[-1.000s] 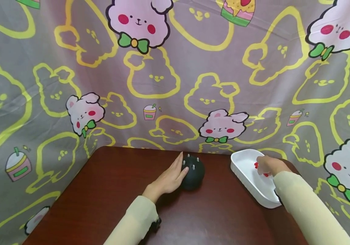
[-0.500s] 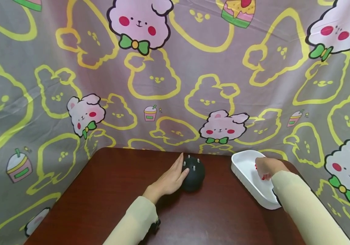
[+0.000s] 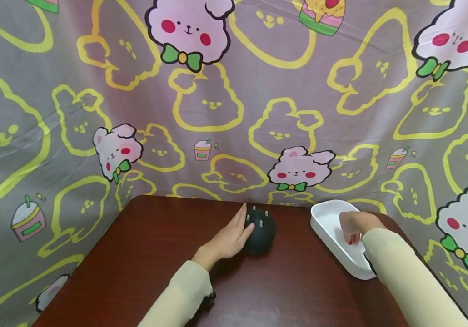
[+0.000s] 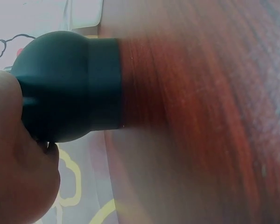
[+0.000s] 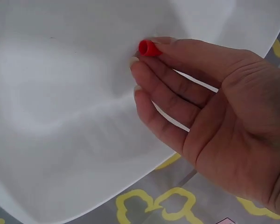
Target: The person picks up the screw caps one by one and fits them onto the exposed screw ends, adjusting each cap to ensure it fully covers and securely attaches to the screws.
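Observation:
A round black object (image 3: 261,238) stands on the table, with several small metal pegs on its top. The left wrist view shows its ball-like body on a short, straight-sided base. My left hand (image 3: 227,236) rests against its left side, fingers straight and together, thumb lying on the near face. On the right, my right hand (image 3: 358,223) is over the white tray (image 3: 329,243). Its thumb and fingertips pinch a small red hollow cap (image 5: 148,48), whose open end shows in the right wrist view. The other fingers of that hand are loosely bent.
The dark red-brown wooden table (image 3: 156,254) lies under everything. A fabric curtain (image 3: 217,100) printed with bunnies hangs behind it and along both sides. The tray stands near the table's right edge, its low wall facing the black object.
Inside the tray, my right fingers have turned and drawn together on the red piece; less red shows around the hand than before. My left hand and the black object stay in place.

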A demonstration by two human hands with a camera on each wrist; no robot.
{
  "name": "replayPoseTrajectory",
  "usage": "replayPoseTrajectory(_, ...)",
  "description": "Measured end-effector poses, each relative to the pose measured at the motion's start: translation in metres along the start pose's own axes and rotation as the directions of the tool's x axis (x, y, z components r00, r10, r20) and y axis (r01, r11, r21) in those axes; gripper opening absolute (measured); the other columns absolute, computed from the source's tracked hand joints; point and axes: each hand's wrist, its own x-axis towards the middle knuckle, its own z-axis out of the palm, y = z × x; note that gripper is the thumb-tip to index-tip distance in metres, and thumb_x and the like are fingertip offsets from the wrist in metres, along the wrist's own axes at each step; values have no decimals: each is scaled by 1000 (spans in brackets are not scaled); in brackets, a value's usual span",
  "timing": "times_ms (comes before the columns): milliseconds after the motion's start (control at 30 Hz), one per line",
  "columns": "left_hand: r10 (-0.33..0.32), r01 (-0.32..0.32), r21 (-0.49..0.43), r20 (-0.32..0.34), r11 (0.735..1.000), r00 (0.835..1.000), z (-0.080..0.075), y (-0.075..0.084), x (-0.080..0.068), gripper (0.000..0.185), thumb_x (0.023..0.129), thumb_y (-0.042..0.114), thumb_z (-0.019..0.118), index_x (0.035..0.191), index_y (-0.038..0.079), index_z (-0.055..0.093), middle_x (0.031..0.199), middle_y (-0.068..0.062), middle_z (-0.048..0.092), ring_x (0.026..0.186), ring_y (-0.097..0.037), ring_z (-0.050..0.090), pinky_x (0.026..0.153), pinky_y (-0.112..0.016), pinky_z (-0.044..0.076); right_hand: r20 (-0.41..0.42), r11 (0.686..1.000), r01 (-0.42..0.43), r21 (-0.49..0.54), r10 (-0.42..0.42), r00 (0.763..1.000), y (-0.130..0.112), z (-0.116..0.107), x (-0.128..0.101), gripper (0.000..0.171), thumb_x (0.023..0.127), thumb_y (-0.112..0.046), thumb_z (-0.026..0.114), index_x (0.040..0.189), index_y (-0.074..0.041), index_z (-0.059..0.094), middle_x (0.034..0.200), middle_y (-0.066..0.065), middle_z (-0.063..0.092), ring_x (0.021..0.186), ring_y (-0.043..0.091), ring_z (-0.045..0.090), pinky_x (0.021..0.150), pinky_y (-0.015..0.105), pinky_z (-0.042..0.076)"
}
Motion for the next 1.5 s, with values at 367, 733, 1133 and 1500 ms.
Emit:
replayPoseTrajectory(367,-2,2,-3,2,1000,1000,2,0,-1,76,111,51,28,165,7,0,173,-7,-2,157,-21,8,124,-42,20,-163,982,159,97,-142,976,9,-1,6,16,78,9,72,75,-5,65,68,3,65,60,17,64,57,27,50)
replayPoseTrajectory(733,12,-12,-11,-7,1000,1000,2,-2,0,76,110,52,28,165,8,-1,173,-8,-1,157,-22,9,124,-44,20,-272,970,235,62,-210,939,13,-6,-3,13,81,7,71,75,-4,68,70,3,67,64,20,64,58,31,49)
replayPoseTrajectory(1133,19,-19,-6,-10,1000,1000,6,-7,1,77,110,55,26,165,10,-3,173,-5,-4,157,-20,7,124,-44,19,-387,926,377,-24,-357,850,11,-16,-12,15,81,4,71,72,-8,70,62,-4,62,57,10,57,55,28,46)
replayPoseTrajectory(1500,17,-17,-18,-16,1000,1000,3,-4,1,77,110,54,28,165,10,-3,173,-4,-3,157,-19,6,125,-43,18,-519,886,452,-108,-438,735,7,-24,-20,11,81,0,77,77,-10,75,69,-9,66,61,2,56,61,30,51)
